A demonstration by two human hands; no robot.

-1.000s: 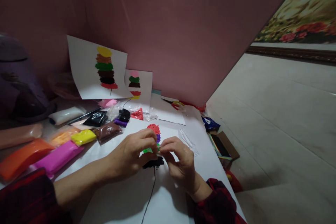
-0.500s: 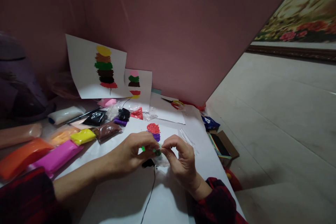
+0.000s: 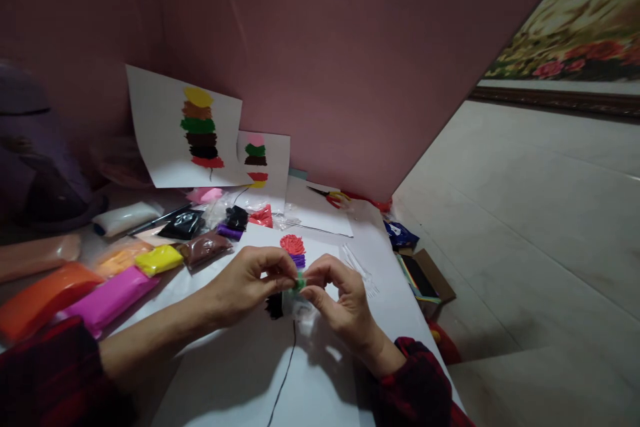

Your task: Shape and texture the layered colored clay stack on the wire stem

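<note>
Deep pink panelling (image 3: 310, 47) fills the upper middle of the frame, with a framed painting (image 3: 590, 33) of flowers at upper right and pale marbled tiling (image 3: 525, 227) below it. Against the panelling, left of centre, lean a larger paper sheet (image 3: 160, 127) and a smaller paper sheet (image 3: 277, 153), both bearing stacked bands of colour.

At the lower centre, over a white table (image 3: 387, 247), the left hand (image 3: 255, 280) has its thumb and forefinger pinched on a green lump (image 3: 300, 282). Opposite, the right hand (image 3: 345, 293) brings thumb and fingers to the lump's right side; whether they grip it cannot be told. Crumpled clear plastic (image 3: 303, 310) hangs just beneath the fingertips.

Under the hands lies a white sheet (image 3: 260, 235) with a textured red disc (image 3: 292, 245), a purple band (image 3: 299, 260) touching it below, and a black patch (image 3: 274, 307) partly hidden. From there a thin black line (image 3: 285, 373) runs to the bottom edge.

Soft packets crowd the left of the frame, among them orange (image 3: 45, 300), magenta (image 3: 110, 300), yellow (image 3: 159, 260) and brown (image 3: 206, 250). Scissors (image 3: 336, 199) with red and yellow handles lie right of centre, near the panelling.
</note>
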